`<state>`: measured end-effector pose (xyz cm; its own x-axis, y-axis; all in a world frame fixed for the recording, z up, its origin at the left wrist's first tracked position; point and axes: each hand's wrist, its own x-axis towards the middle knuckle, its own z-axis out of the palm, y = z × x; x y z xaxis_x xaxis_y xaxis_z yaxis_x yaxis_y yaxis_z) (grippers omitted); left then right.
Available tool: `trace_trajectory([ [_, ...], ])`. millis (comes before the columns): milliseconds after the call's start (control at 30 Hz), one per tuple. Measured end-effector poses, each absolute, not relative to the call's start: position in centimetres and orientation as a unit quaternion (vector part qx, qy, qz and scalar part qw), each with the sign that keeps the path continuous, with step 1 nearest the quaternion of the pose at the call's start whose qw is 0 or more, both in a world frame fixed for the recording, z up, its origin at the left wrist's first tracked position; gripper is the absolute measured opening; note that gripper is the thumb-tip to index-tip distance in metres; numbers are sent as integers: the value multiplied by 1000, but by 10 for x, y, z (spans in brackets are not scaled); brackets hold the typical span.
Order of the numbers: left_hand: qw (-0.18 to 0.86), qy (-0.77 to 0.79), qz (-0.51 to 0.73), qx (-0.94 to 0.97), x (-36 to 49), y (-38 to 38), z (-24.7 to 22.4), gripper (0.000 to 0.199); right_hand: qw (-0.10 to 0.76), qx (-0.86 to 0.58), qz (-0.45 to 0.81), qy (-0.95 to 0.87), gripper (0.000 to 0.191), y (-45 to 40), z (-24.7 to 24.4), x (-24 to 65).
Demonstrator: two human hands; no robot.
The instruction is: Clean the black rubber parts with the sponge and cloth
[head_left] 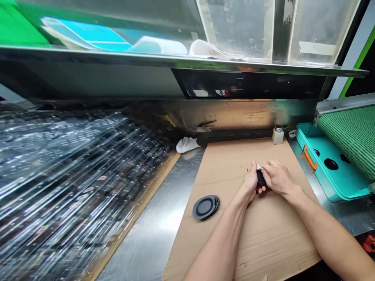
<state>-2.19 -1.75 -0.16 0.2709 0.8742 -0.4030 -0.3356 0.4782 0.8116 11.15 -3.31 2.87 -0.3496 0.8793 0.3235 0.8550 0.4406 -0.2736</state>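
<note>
Above the cardboard sheet (216,168), my left hand (251,181) grips a small black part (260,178), its fingers wrapped round the underside. My right hand (275,175) meets it from the right, with thumb and fingertips pinched on a small white piece (259,167) at the top of the black part. The white piece is too small to make out fully. A short stack of round black discs (205,207) lies on the cardboard, left of my forearms.
A small white bottle (277,135) with a dark cap stands at the cardboard's far edge. To the right, a teal bin (340,183) holds black round pieces beside a green conveyor belt (351,128). Clear plastic-wrapped items (88,187) fill the left. A crumpled white cloth (187,144) lies behind.
</note>
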Motion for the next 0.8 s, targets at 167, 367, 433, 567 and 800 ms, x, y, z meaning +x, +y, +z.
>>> trace_trajectory([
  [167, 720, 446, 430, 313, -20, -19, -1, 61, 194, -536, 17, -821, 27, -31, 28, 120],
  [367, 781, 417, 407, 224, -28, -13, 6, 61, 318, -527, 52, -786, 25, -29, 27, 120],
  [433, 843, 367, 367, 144, -34, -10, 10, 61, 374, -556, 89, -737, 25, -25, 26, 123],
  [567, 888, 310, 335, 46, -42, -6, 12, 54, 409, -588, 160, -679, 28, -16, 26, 132],
  [800, 842, 392, 340, 146, -28, -10, 14, 52, 313, -508, 173, -784, 20, -20, 28, 131],
])
